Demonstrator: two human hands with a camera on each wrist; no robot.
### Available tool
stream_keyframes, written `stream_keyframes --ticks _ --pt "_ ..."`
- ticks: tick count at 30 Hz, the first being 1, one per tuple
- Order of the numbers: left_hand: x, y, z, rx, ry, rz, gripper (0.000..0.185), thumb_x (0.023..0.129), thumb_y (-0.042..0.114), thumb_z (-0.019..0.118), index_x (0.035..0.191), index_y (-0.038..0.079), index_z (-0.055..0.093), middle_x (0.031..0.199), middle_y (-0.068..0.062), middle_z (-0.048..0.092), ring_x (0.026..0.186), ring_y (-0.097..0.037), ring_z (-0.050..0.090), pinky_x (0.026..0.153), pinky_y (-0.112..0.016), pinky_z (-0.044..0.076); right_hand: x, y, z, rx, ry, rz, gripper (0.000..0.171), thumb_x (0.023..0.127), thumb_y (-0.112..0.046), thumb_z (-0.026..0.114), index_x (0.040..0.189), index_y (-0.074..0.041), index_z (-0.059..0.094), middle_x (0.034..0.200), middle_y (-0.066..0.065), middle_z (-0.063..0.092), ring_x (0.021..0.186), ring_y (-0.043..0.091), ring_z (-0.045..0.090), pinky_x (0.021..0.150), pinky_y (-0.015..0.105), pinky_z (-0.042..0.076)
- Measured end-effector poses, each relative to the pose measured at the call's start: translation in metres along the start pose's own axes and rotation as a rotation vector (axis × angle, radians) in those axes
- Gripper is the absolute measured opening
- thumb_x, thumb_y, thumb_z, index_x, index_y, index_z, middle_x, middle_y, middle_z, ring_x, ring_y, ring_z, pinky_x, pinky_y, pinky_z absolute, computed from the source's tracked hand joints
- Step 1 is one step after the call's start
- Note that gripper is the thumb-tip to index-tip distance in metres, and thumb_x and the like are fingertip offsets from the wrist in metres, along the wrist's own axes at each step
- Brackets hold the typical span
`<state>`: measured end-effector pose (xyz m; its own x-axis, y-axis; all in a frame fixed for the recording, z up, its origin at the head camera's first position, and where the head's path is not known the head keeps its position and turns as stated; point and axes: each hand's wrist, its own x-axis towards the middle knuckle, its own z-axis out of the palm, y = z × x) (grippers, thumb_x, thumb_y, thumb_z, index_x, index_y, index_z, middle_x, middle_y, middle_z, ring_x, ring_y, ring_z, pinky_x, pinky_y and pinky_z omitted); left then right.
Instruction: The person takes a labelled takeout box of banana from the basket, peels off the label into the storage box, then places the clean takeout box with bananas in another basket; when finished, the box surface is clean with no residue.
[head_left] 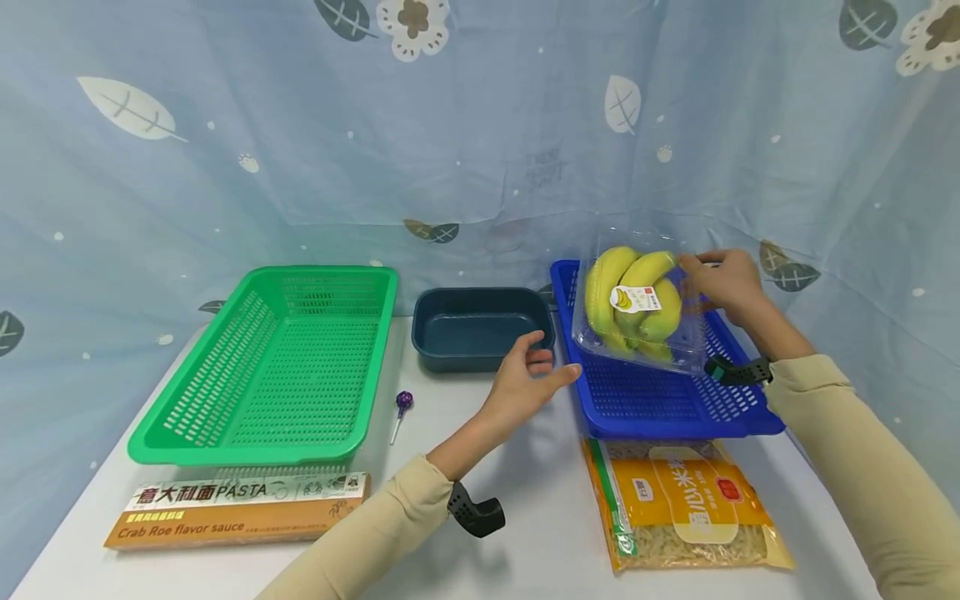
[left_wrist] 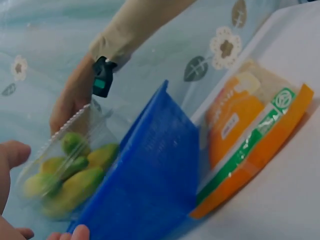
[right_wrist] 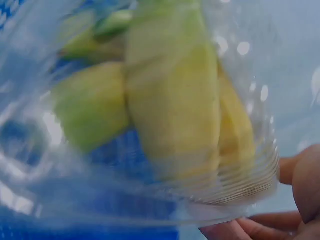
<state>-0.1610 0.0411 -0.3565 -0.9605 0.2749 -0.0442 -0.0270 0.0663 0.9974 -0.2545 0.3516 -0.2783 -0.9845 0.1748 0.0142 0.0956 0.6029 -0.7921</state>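
Note:
My right hand (head_left: 722, 282) grips the right side of a clear plastic box of bananas (head_left: 633, 304), thumb and fingers on its ribbed edge in the right wrist view. The box is tilted over the blue basket (head_left: 678, 429), and its white label faces me. Yellow-green bananas (left_wrist: 75, 182) show through the plastic in the left wrist view. My left hand (head_left: 525, 379) holds nothing; its fingers are relaxed, with the thumb pointing toward the blue basket's left rim. Beside that hand sits a dark blue bin (head_left: 483, 362).
A green basket (head_left: 300, 392) stands on the left, with a pasta box (head_left: 240, 508) in front of it. Between the green basket and the bin lies a purple lollipop (head_left: 403, 404). An orange bag of pasta (head_left: 686, 508) lies before the blue basket. A patterned curtain (head_left: 480, 142) hangs behind.

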Motion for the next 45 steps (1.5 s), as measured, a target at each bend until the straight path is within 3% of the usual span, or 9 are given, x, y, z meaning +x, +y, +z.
stream_keyframes --ticks 3,7,12,18,25,31,36,40,45 --pt "-0.004 0.008 0.001 0.039 0.006 0.023 0.087 0.075 0.05 0.074 0.144 0.025 0.029 0.133 -0.004 0.045 0.12 -0.021 0.047 0.089 -0.034 0.047 -0.011 -0.013 0.003 0.106 0.026 0.004 0.09 0.085 -0.057 0.053 0.14 0.01 0.029 0.118 0.035 0.051 0.069 0.011 0.066 0.061 0.04 0.056" --pt "-0.008 0.019 0.001 -0.019 -0.001 0.037 0.092 0.074 0.053 0.073 0.147 0.032 0.02 0.143 -0.006 0.036 0.125 -0.023 0.042 0.092 -0.037 0.046 -0.028 -0.031 0.009 0.222 0.064 -0.041 0.079 0.085 -0.049 0.06 0.134 0.01 0.04 0.111 0.029 0.059 0.07 0.017 0.068 0.059 0.04 0.056" --pt "-0.013 0.025 0.001 -0.214 -0.024 0.096 0.084 0.079 0.043 0.072 0.145 0.036 0.02 0.137 -0.004 0.042 0.117 -0.02 0.051 0.089 -0.04 0.048 -0.049 -0.046 0.021 0.311 0.065 -0.132 0.064 0.088 -0.039 0.062 0.125 0.012 0.049 0.082 0.013 0.068 0.067 0.024 0.068 0.055 0.042 0.055" --pt "-0.026 0.028 -0.001 -0.416 0.004 0.193 0.073 0.081 0.032 0.072 0.141 0.032 0.029 0.125 -0.003 0.053 0.107 -0.02 0.058 0.084 -0.046 0.05 -0.07 -0.057 0.035 0.413 0.063 -0.158 0.059 0.088 -0.035 0.063 0.121 0.012 0.047 0.075 0.008 0.068 0.067 0.024 0.068 0.054 0.042 0.055" --pt "-0.042 0.034 -0.02 -0.424 0.044 0.212 0.071 0.081 0.03 0.07 0.14 0.03 0.031 0.124 -0.008 0.053 0.099 -0.022 0.059 0.078 -0.038 0.053 -0.09 -0.064 0.049 0.374 0.106 -0.131 0.059 0.085 -0.042 0.064 0.121 0.002 0.047 0.076 0.0 0.064 0.061 0.012 0.06 0.051 0.033 0.055" --pt "-0.056 0.034 -0.039 -0.472 0.023 0.28 0.059 0.084 0.026 0.062 0.138 0.023 0.037 0.125 -0.011 0.051 0.101 -0.024 0.057 0.08 -0.041 0.052 -0.104 -0.067 0.052 0.376 0.085 -0.153 0.063 0.086 -0.04 0.065 0.129 -0.001 0.041 0.086 0.004 0.06 0.068 0.014 0.057 0.054 0.033 0.055" --pt "-0.068 0.033 -0.056 -0.423 0.025 0.269 0.066 0.082 0.03 0.056 0.144 0.022 0.032 0.13 -0.011 0.045 0.102 -0.023 0.054 0.078 -0.04 0.051 -0.113 -0.066 0.052 0.295 -0.008 -0.232 0.062 0.092 -0.039 0.056 0.139 -0.004 0.036 0.112 0.008 0.053 0.091 0.012 0.056 0.064 0.027 0.055" --pt "-0.075 0.031 -0.07 -0.393 0.023 0.247 0.067 0.082 0.034 0.05 0.143 0.017 0.032 0.128 -0.011 0.045 0.107 -0.024 0.051 0.083 -0.043 0.048 -0.122 -0.067 0.05 0.376 -0.205 -0.303 0.052 0.097 -0.031 0.051 0.143 -0.013 0.036 0.125 0.006 0.052 0.107 0.012 0.053 0.075 0.024 0.052" --pt "-0.083 0.026 -0.085 -0.367 0.032 0.205 0.055 0.085 0.039 0.043 0.132 0.012 0.043 0.122 -0.009 0.048 0.109 -0.024 0.049 0.088 -0.043 0.045 -0.137 -0.065 0.055 0.447 -0.371 -0.371 0.044 0.099 -0.022 0.046 0.142 -0.014 0.04 0.134 0.005 0.047 0.107 0.016 0.055 0.079 0.028 0.052"
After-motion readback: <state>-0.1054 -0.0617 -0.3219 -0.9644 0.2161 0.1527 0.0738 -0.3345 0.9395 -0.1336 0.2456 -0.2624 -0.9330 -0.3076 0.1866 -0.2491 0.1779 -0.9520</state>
